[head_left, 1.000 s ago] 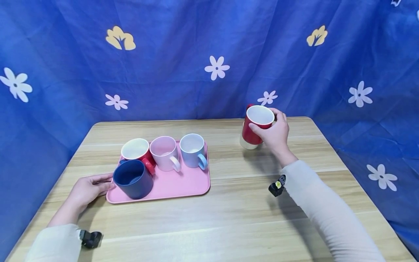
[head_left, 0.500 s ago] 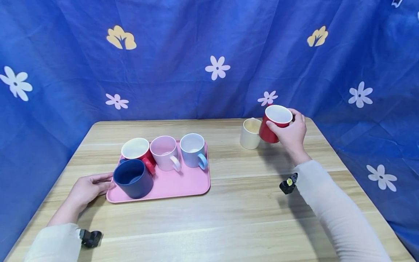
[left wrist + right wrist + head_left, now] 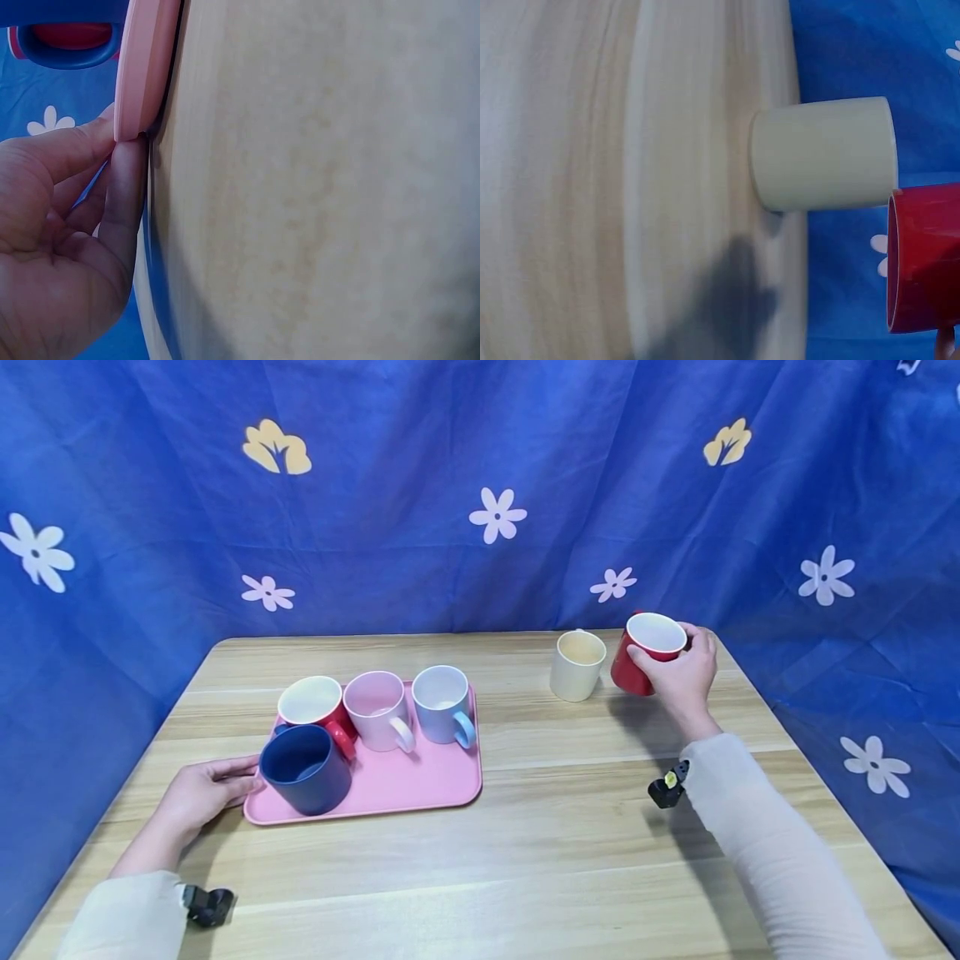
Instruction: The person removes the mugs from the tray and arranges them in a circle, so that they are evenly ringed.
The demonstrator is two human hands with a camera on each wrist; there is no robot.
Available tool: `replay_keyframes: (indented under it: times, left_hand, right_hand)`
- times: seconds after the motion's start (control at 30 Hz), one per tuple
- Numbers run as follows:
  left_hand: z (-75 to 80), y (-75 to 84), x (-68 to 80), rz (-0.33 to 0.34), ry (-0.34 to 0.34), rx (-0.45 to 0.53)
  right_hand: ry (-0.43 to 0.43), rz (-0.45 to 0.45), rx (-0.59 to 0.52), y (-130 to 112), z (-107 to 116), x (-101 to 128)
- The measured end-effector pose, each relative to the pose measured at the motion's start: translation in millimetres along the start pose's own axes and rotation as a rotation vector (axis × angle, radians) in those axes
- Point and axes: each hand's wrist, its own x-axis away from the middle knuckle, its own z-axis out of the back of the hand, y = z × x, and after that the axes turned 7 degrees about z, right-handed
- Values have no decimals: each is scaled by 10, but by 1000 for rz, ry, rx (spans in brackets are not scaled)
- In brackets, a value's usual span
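My left hand [image 3: 193,799] pinches the left rim of a pink tray [image 3: 420,781], which lies on the table. In the left wrist view the thumb is over the tray's edge [image 3: 145,67] and a finger is beneath it. Toward the back right, my right hand [image 3: 686,678] grips a red mug [image 3: 627,670] with a white inside, held upright above the table. Its handle points away and is mostly hidden. Left of it a cream mug [image 3: 573,677] stands on the table; the right wrist view shows the red mug's base [image 3: 930,262] raised off the tabletop.
On the tray stand a navy mug [image 3: 311,781], another red mug [image 3: 307,703], a pink mug [image 3: 371,727] and a light blue mug [image 3: 435,718]. The wooden table [image 3: 525,860] meets a blue flowered curtain [image 3: 390,493] behind and at both sides.
My right hand has carried the red mug rightward from in front of the cream mug, then slightly lower, uncovering the cream mug. The left hand and tray have stayed put.
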Motion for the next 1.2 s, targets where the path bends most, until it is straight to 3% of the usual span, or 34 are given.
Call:
replay_keyframes:
  times: [0.47, 1.2]
  left_hand:
    - [-6, 3, 11, 16, -10, 7]
    - [-9, 29, 27, 28, -21, 21]
  right_hand:
    - [3, -24, 26, 345, -222, 138]
    - [-17, -23, 25, 532, -386, 235]
